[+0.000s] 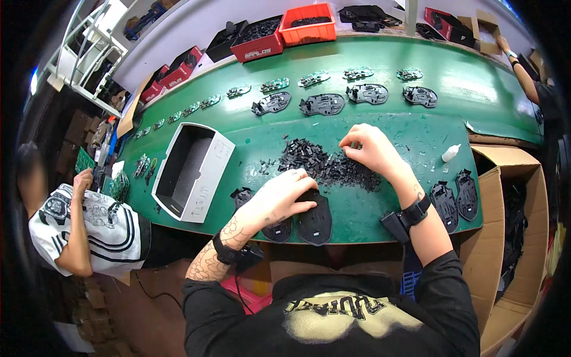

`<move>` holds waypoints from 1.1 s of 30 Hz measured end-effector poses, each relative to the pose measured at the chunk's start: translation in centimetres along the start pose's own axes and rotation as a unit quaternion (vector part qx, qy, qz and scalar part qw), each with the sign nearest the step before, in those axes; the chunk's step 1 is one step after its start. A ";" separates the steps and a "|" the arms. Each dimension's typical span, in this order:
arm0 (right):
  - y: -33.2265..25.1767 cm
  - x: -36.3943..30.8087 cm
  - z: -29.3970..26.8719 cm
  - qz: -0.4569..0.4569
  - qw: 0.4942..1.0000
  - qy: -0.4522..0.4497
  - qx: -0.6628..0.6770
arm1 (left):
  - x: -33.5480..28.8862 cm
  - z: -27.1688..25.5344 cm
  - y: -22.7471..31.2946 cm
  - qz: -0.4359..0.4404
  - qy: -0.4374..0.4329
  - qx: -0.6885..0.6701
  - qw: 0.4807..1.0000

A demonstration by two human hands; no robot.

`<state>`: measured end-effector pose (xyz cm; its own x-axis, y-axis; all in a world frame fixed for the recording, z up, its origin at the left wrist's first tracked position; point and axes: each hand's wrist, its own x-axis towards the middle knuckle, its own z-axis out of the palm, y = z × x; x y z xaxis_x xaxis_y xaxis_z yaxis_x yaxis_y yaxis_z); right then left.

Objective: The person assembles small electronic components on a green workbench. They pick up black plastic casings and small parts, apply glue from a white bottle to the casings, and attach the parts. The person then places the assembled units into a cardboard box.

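Observation:
My left hand point(284, 199) is closed at the top end of a black computer mouse base shell point(314, 222) lying at the table's near edge, thumb and fingers on it. Two more such shells lie partly under that hand and forearm, one a black shell point(277, 231). My right hand point(370, 150) is over the right part of a pile of small black plastic pieces point(309, 159). Its thumb and forefinger are pinched together; anything between them is too small to make out. Two black mouse shells point(444, 205) lie by my right forearm.
A grey-white box point(208, 172) stands left of the pile. Rows of green circuit boards point(313, 78) and black shells point(322, 104) lie on the green surface beyond. A white bottle point(451, 153) and a cardboard carton point(511, 250) are at right. Co-workers are at far left and far right.

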<state>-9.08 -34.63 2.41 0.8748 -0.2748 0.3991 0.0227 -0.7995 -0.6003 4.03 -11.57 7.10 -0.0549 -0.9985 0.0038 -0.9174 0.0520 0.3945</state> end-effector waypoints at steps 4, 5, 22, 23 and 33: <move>-0.7 -0.2 -0.6 -0.003 0.998 -0.057 0.031 | -0.5 -0.7 -0.4 -0.054 0.071 -0.049 0.995; -0.8 -0.3 -0.8 -0.010 0.997 -0.068 0.028 | -0.6 -1.1 0.2 -0.100 0.085 -0.087 0.988; -2.3 0.2 -0.1 0.012 0.987 0.017 0.160 | 0.3 -0.2 -1.8 -0.252 0.164 -0.284 0.910; -2.2 0.2 0.1 0.030 0.981 0.033 0.190 | 0.7 -0.3 -1.7 -0.259 0.157 -0.284 0.910; -3.6 0.2 0.8 0.056 0.977 0.074 0.190 | 2.9 -0.3 0.0 -0.220 0.169 -0.270 0.922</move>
<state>-8.64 -31.41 4.08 0.8027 -0.4457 0.3962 0.1341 -0.5124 -0.8482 4.02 -14.47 7.39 0.4849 -0.8744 -0.0152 -0.4873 -0.2846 0.8255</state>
